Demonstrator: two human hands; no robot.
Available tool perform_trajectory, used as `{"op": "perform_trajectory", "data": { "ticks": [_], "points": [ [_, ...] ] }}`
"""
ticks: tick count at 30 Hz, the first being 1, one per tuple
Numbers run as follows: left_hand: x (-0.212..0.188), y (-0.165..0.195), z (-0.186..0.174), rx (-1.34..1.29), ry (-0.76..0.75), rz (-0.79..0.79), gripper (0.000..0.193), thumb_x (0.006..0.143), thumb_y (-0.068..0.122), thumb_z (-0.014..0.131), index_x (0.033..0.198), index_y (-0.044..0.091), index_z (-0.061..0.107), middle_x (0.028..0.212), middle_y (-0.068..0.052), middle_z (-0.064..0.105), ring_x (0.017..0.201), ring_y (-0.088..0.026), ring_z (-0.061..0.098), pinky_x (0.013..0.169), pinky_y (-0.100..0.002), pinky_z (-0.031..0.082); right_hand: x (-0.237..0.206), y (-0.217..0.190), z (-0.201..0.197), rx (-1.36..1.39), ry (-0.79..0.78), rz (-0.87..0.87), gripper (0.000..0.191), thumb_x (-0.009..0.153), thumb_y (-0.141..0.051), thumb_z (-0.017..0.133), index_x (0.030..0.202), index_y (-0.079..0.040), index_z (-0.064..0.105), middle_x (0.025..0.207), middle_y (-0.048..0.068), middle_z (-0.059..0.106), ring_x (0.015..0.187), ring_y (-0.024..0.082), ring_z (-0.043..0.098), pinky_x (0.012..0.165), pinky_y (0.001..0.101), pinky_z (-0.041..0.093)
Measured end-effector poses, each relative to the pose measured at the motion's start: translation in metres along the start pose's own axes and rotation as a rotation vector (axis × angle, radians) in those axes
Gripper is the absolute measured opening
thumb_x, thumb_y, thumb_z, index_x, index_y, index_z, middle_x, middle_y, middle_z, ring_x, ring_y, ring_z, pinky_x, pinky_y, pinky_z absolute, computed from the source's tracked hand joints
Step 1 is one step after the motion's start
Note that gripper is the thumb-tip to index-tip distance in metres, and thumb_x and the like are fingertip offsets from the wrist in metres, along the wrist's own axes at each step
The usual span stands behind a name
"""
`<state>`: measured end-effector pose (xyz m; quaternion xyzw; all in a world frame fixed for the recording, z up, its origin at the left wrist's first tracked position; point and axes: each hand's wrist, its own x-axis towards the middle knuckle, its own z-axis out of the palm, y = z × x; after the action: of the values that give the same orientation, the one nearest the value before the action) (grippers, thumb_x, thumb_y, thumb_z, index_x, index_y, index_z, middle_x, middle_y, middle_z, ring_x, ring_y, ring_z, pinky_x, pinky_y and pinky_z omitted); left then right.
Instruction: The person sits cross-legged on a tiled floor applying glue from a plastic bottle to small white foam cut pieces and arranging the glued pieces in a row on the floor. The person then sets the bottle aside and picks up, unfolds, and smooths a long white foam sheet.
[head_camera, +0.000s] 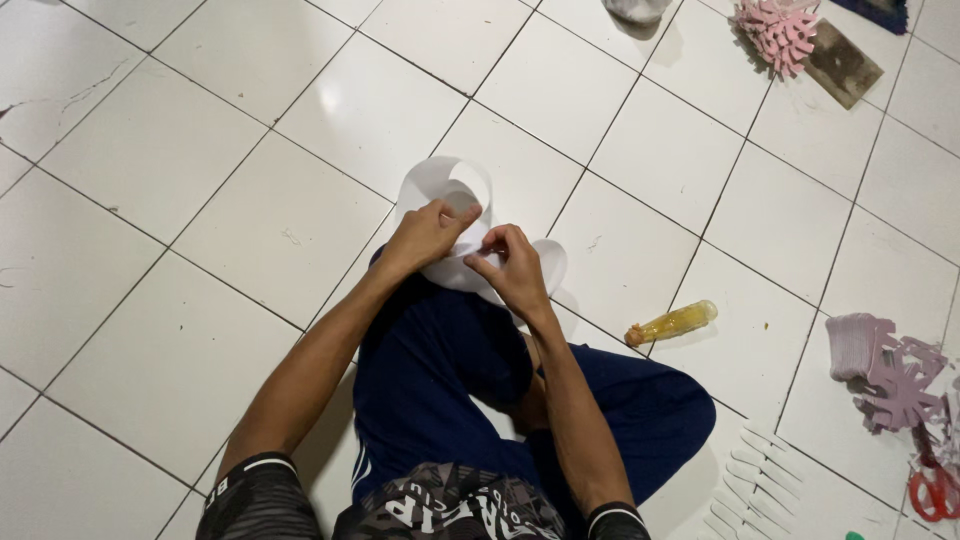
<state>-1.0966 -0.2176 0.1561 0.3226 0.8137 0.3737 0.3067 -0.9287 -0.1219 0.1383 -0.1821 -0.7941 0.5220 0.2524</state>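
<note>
Hands folded white foam over a knee.
The left hand (425, 235) and right hand (512, 268) both pinched the curled white foam sheet (445, 185) in a tight grip, just above the floor (170, 150). A yellow glue bottle (675, 322) lay nearby.

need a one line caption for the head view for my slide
Seated on a tiled floor, left hand and right hand pinch curled white foam strips.

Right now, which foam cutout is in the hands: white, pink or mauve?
The white foam piece, pinched by both hands over the knee. The pink one lies top right on the floor, the mauve one far right.
</note>
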Motion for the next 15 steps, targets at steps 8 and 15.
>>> {"op": "perform_trajectory", "data": {
  "ticks": [8, 15],
  "points": [
    [0.022, 0.022, 0.015, 0.236, -0.124, 0.198, 0.062, 0.089, 0.067, 0.059, 0.089, 0.007, 0.077, 0.077, -0.015, 0.073, 0.076, -0.032, 0.072, 0.069, -0.043, 0.055, -0.019, 0.000, 0.013, -0.071, 0.095, -0.027, 0.026, 0.085, -0.005, 0.079, 0.102, -0.004, 0.060, 0.103, 0.005, 0.062, 0.089, 0.018, 0.070, 0.077, 0.0312, 0.060],
    [0.022, 0.016, 0.014, -0.264, 0.220, 0.228, 0.046, 0.100, 0.043, 0.059, 0.090, -0.001, 0.072, 0.069, -0.018, 0.069, 0.065, -0.029, 0.066, 0.060, -0.044, 0.051, -0.017, 0.007, 0.013, -0.181, 0.341, 0.107, 0.042, 0.085, -0.024, 0.083, 0.115, 0.000, 0.065, 0.101, 0.013, 0.069, 0.078, 0.021, 0.069, 0.068, 0.0361, 0.056]
  ]
}}
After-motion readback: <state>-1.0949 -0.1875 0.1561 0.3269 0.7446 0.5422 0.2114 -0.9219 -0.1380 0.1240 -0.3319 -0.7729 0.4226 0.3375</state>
